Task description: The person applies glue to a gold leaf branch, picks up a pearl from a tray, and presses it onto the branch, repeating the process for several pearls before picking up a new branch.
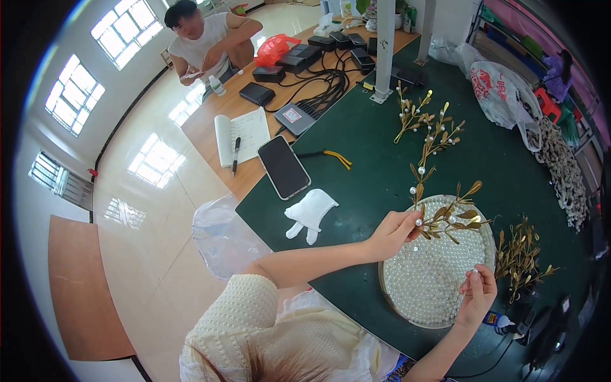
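Note:
My left hand (396, 237) pinches a gold leaf branch (445, 219) dotted with white pearls, holding it over the far part of a round tray (384, 290). Many loose pearl beads (420, 280) fill the tray. Above its right side, my right hand (478, 298) is closed at the fingertips on a small pearl bead (473, 272). More gold branches with pearls (439, 134) lie on the green table beyond the tray. A bunch of gold leaf branches (523, 258), with no pearls that I can make out, rests right of the tray.
Left of the tray lie a white folded cloth (312, 213) and a phone (284, 167). A notebook (251, 137), pen (236, 156) and black adapters with cables (302, 57) occupy the wooden table. A small blue bottle (494, 319) sits near my right hand. Another person (216, 44) sits opposite.

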`<state>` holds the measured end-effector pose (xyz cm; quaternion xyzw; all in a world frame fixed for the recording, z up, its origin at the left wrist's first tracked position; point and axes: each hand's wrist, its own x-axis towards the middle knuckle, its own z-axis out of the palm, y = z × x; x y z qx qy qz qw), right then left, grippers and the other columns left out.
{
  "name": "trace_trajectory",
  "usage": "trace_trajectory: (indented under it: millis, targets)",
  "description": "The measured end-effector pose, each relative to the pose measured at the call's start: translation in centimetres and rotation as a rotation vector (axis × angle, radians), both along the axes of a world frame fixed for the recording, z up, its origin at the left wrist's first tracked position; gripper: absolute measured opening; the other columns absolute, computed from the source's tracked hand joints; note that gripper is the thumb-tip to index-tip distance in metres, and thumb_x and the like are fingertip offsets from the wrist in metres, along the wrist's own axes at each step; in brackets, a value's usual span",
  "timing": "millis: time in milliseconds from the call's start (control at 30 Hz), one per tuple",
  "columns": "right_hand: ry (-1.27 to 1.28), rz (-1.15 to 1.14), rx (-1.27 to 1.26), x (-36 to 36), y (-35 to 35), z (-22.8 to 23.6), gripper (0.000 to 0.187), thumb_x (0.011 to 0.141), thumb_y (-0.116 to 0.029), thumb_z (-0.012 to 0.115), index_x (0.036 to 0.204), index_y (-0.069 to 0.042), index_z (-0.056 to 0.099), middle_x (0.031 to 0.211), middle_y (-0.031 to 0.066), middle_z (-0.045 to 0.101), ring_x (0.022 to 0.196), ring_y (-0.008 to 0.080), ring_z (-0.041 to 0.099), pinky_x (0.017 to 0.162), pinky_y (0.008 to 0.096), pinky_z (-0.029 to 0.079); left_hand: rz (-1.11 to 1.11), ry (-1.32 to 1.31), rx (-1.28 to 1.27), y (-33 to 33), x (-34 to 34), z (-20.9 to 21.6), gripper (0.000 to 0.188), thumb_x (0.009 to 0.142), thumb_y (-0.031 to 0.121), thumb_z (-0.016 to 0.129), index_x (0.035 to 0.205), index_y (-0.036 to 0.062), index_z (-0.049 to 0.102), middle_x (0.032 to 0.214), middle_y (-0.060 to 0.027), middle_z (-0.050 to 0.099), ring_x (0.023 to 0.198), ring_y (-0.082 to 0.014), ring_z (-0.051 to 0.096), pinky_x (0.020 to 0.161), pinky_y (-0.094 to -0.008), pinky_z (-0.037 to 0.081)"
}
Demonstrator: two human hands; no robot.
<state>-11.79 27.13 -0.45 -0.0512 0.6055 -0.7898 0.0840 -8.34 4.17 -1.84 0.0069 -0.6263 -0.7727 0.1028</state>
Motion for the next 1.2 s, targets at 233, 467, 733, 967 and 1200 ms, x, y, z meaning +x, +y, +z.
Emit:
trace_trajectory:
  millis: [233, 467, 733, 967, 1200]
  targets:
    - [0.003, 0.023, -0.007, 0.0, 0.1, -0.3, 0.017, 0.072, -0.009, 0.061, 0.085, 0.000, 0.054, 0.067, 0.0066, 0.055, 0.044, 0.0074, 0.045, 0.041, 0.0176, 0.035, 0.004, -0.016, -0.020, 0.1, 0.1, 0.2, 0.039, 0.089, 0.029, 0.030, 0.063, 0.0015, 0.042, 0.053, 0.0012, 0.037, 0.049, -0.0063, 0.031, 0.045, -0.0216, 0.028]
    - [-0.016, -0.090, -0.069, 0.7, 1.5, -0.2, 0.016, 0.070, -0.007, 0.061, 0.082, 0.001, 0.053, 0.063, 0.0072, 0.055, 0.045, 0.0087, 0.046, 0.040, 0.0184, 0.036, -0.032, -0.017, -0.094, 1.0, -0.2, 0.0, 0.032, 0.086, 0.021, 0.032, 0.065, 0.0007, 0.043, 0.052, -0.0009, 0.038, 0.049, -0.0081, 0.033, 0.046, -0.0234, 0.030]
    - [0.045, -0.026, -0.237, 0.2, 0.8, 0.3, 0.014, 0.066, 0.004, 0.058, 0.079, 0.003, 0.054, 0.066, 0.0101, 0.058, 0.043, 0.0084, 0.047, 0.039, 0.0173, 0.035, -0.033, -0.052, -0.364, 0.2, 0.6, 0.8, 0.037, 0.087, 0.023, 0.033, 0.065, -0.0018, 0.047, 0.053, -0.0019, 0.044, 0.048, -0.0059, 0.039, 0.043, -0.0203, 0.030]
    - [-0.014, 0.068, -0.287, -0.2, 1.6, 0.1, 0.019, 0.065, 0.007, 0.060, 0.083, 0.003, 0.055, 0.071, 0.0111, 0.059, 0.046, 0.0062, 0.048, 0.038, 0.0145, 0.037, -0.102, -0.024, -0.467, 0.8, -0.1, 0.3, 0.039, 0.087, 0.025, 0.033, 0.063, -0.0020, 0.045, 0.052, -0.0039, 0.046, 0.045, -0.0083, 0.042, 0.042, -0.0213, 0.032]
    - [-0.061, 0.118, -0.207, -0.3, 1.7, -0.2, 0.018, 0.068, -0.003, 0.062, 0.083, 0.002, 0.054, 0.071, 0.0120, 0.057, 0.042, 0.0076, 0.045, 0.037, 0.0159, 0.034, -0.097, 0.007, -0.492, 1.1, -0.1, 0.3, 0.041, 0.088, 0.026, 0.032, 0.062, -0.0018, 0.046, 0.049, -0.0031, 0.044, 0.044, -0.0082, 0.040, 0.042, -0.0216, 0.030]
